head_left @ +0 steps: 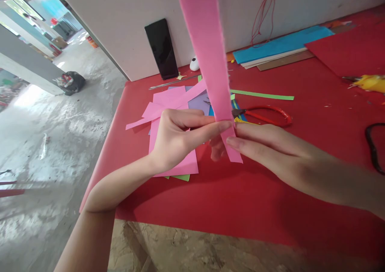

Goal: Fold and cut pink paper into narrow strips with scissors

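Note:
A long pink paper strip [207,51] stands upright in front of me, running from the top of the view down to my hands. My left hand [177,138] pinches its lower end from the left, fingers closed on it. My right hand [264,148] meets it from the right, fingers pressed together on the same end. Both hands hover just above the red table cover [246,208]. Behind my left hand lies a pile of pink, purple and green paper sheets [174,103].
Red-handled scissors [264,115] lie behind my right hand, beside a green paper strip [261,95]. A black phone [161,49] leans on the wall. Blue and brown sheets [282,45], a yellow glue gun [368,82] and a black cord [373,148] sit at right. The table edge drops off at left.

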{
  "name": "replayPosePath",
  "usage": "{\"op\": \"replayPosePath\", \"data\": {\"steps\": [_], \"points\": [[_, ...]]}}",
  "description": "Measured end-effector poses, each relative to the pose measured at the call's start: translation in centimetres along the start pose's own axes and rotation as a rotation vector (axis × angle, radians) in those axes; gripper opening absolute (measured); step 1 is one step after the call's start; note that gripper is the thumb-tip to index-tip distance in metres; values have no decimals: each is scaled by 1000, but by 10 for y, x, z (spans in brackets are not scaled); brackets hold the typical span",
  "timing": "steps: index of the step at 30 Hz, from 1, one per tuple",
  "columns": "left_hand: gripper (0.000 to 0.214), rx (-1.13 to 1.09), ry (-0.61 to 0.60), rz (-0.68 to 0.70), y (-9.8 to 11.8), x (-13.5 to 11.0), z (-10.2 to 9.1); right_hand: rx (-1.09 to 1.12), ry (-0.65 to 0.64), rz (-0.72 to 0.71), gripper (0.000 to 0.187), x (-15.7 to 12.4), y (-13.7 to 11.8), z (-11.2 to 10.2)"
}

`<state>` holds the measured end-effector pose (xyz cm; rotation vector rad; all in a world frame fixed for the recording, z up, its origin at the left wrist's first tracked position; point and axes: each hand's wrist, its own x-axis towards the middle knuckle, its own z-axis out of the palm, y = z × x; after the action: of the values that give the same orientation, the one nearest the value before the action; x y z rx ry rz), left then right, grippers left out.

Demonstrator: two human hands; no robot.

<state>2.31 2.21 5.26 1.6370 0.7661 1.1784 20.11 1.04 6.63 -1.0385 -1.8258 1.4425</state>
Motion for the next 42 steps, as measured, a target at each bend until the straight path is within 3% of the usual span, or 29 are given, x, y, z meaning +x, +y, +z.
{"op": "replayPosePath", "data": {"steps": [2,4,7,11,14,19,25,31,42], "points": [[14,57,52,-11,1,1,0,-119,9,-55,33,1,1,-5],[15,107,73,-48,3,3,1,-174,136,-106,28,2,2,-10],[28,114,-7,-112,5,4,3,-143,278,-129,21,3,0,-13],[29,96,-110,-132,7,5,5,-151,256,-115,24,2,-1,-12],[26,111,-127,-65,7,6,5,-26,283,-95,18,1,1,-11],[39,222,-201,128,3,7,4,226,273,-90,7,-1,7,-8],[41,318,-307,150,1,5,3,289,305,-118,7,-5,7,1],[31,353,-289,301,-4,3,3,370,314,-163,4,-3,8,5],[39,356,-176,218,-5,2,7,429,377,-179,8,3,13,7]]}}
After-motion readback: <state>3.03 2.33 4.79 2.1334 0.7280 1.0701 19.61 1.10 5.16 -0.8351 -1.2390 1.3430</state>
